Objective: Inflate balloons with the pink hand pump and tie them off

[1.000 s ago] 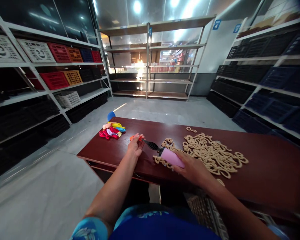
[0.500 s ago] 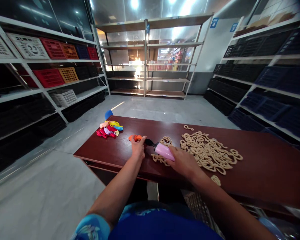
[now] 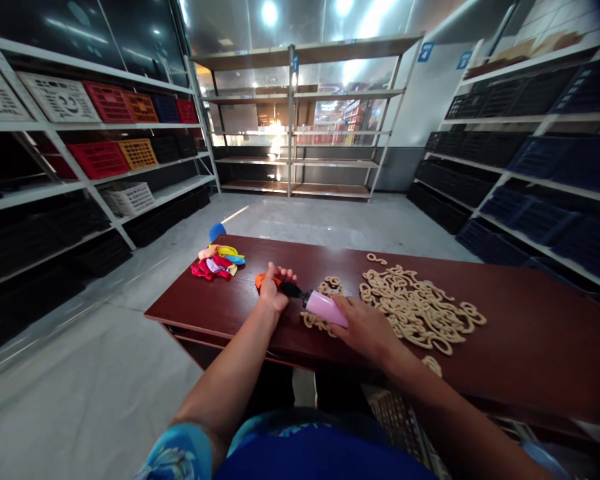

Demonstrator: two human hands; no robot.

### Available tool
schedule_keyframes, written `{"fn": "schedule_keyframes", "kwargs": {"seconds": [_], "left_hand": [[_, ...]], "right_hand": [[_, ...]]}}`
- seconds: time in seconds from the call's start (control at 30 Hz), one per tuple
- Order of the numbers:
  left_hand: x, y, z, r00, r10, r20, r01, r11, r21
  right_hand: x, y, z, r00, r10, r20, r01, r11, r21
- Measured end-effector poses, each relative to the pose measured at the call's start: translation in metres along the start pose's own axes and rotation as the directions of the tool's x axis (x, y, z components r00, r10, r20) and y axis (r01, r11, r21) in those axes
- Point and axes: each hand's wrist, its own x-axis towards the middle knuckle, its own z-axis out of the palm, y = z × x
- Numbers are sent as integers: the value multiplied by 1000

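My right hand [image 3: 363, 327] is wrapped round the pink barrel of a balloon hand pump [image 3: 326, 309], whose black nozzle points left. My left hand [image 3: 275, 288] is at the nozzle's tip, palm turned up, thumb raised and fingers curled. An orange balloon [image 3: 261, 281] sticks out limp past the left thumb, at the nozzle end. Its neck is hidden by the hand. Several limp balloons [image 3: 215, 263] in red, yellow, blue, lilac and peach lie heaped at the table's left end.
The dark red table [image 3: 260, 250] bears a large pile of beige curled, ring-like pieces [image 3: 415, 307] right of my hands, with a smaller group [image 3: 331, 285] behind the pump. A blue rounded thing [image 3: 217, 231] with a wooden stick stands past the far left corner. Shelves with crates [image 3: 100, 160] line the sides.
My left hand has turned palm up and its fingers have loosened somewhat, with the balloon shifting slightly left. The pump has moved a little left in my right hand.
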Motion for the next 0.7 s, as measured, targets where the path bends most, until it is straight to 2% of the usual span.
{"fn": "schedule_keyframes", "kwargs": {"seconds": [0.17,0.3,0.47,0.63,0.7], "left_hand": [[18,-13,18,998,56,-39,-56,998,3],[33,-5,43,987,149,-57,-147,988,41],[51,31,69,943,329,-45,-321,938,129],[60,80,79,883,462,-81,-440,876,197],[61,88,82,871,484,-87,-461,865,197]], "right_hand": [[20,12,1,999,-3,50,5,999,-46],[52,27,0,994,62,93,-53,994,-100],[76,43,8,991,114,69,-106,989,-103],[78,64,24,990,132,43,-130,990,-50],[78,71,28,990,140,29,-139,989,-40]]}}
